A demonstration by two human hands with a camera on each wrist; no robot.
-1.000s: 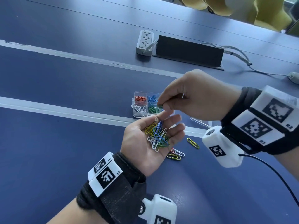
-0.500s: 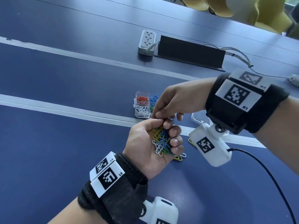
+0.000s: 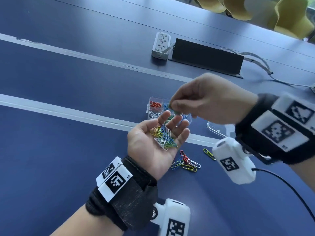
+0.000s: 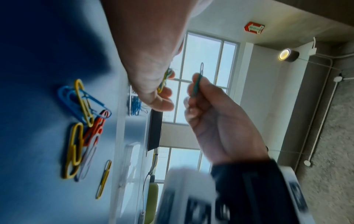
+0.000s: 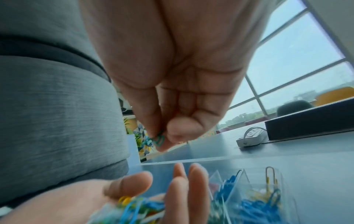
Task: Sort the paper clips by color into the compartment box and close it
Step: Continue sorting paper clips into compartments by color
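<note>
My left hand (image 3: 147, 144) is palm up above the table, its fingers nearly straight, carrying a mixed pile of paper clips (image 3: 163, 136) in yellow, blue, white and green. Just above its fingertips, my right hand (image 3: 174, 109) pinches a green clip (image 5: 157, 139) between thumb and forefinger; the same green clip (image 4: 196, 86) shows edge-on in the left wrist view. Beyond both hands stands the clear compartment box (image 3: 148, 110), open, with red clips (image 3: 155, 104), white ones below them, and blue clips (image 5: 254, 209) in other cells. My hands partly hide the box.
Several loose clips (image 3: 186, 163) lie on the blue table under my left hand, and a lone yellow clip (image 3: 209, 154) lies to their right. The clear lid (image 3: 215, 129) lies right of the box. A power strip (image 3: 161, 45) and a black stand (image 3: 207, 57) sit farther back.
My right hand's fingertips were down in the left palm's pile; they have risen with a green clip. The left fingers, curled around the pile before, have straightened.
</note>
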